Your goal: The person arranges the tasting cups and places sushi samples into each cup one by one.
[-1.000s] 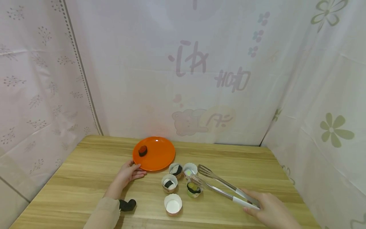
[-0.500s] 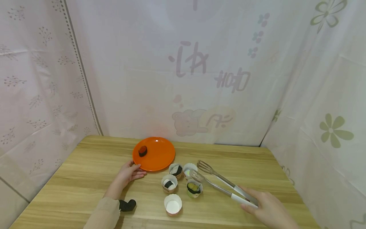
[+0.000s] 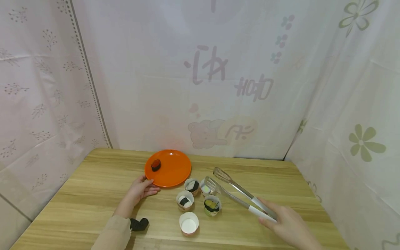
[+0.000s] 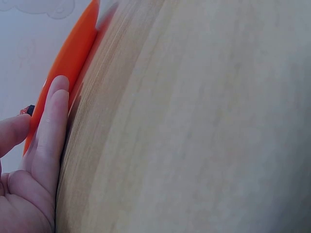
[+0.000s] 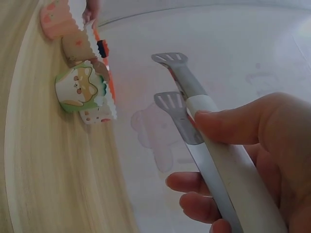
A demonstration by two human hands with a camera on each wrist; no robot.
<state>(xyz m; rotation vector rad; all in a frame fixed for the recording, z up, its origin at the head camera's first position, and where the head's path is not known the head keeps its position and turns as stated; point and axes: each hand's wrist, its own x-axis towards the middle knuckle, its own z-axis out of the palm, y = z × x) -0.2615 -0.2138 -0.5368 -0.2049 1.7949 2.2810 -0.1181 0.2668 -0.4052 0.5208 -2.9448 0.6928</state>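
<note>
At the rim of the orange plate (image 3: pixel 173 172), my left hand (image 3: pixel 140 188) has its thumb over the edge and its straight fingers along the underside, pinching it. A piece of sushi (image 3: pixel 156 165) with a red top and black wrap sits on the plate's left part. My right hand (image 3: pixel 285 222) grips food tongs (image 3: pixel 236 199) by their white handles. The slotted tips are apart with nothing visible between them, above the back right paper cup (image 3: pixel 205 190), which they partly cover. That cup holds something pale and greenish. In the right wrist view, the tongs (image 5: pixel 221 189) lie between thumb and fingers.
Nearby paper cups hold black-and-white sushi (image 3: pixel 184 201), another black-and-white piece (image 3: pixel 194 186), and yellow-topped sushi (image 3: pixel 211 205). The front cup (image 3: pixel 189 223) shows a bare white inside. A black object (image 3: pixel 139 224) is at my left cuff. Printed curtains (image 3: pixel 175 86) border the wooden table (image 3: pixel 243 236).
The tongs have shifted left and slightly away from me, their tips moving from around the yellow-topped sushi's cup to over the back right cup. My left hand and the plate stay put.
</note>
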